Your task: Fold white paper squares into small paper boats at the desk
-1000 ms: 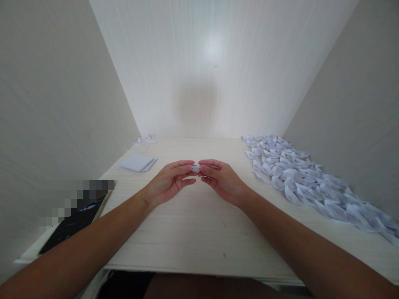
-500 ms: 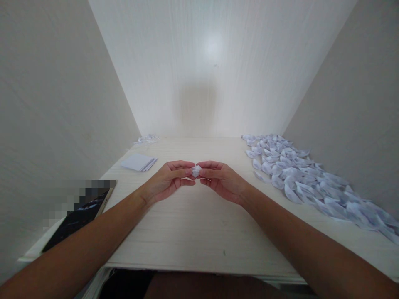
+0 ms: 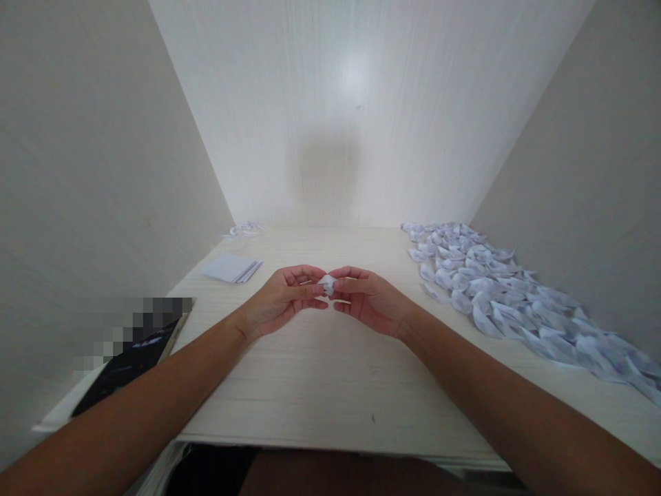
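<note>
A small folded piece of white paper (image 3: 327, 284) is pinched between my two hands, above the middle of the table. My left hand (image 3: 292, 296) grips its left side between thumb and fingers. On the opposite side, my right hand (image 3: 366, 300) pinches it the same way. Fingertips cover parts of the paper, so its full shape cannot be made out. To the right lies a broad heap of folded white paper pieces (image 3: 480, 282), each boat-like with pointed ends.
A stack of flat white paper sheets (image 3: 227, 267) rests left on the pale table (image 3: 310, 393). Thin paper strips (image 3: 245, 229) lie in the far left corner. A dark flat object (image 3: 131, 365), partly pixelated, is beside my left forearm. Panels (image 3: 330, 89) enclose the table's back and sides.
Both hands stay nearly in place, with a slight shift of the fingers around the folded paper. The paper appears slightly turned. The heap and the stack look the same.
</note>
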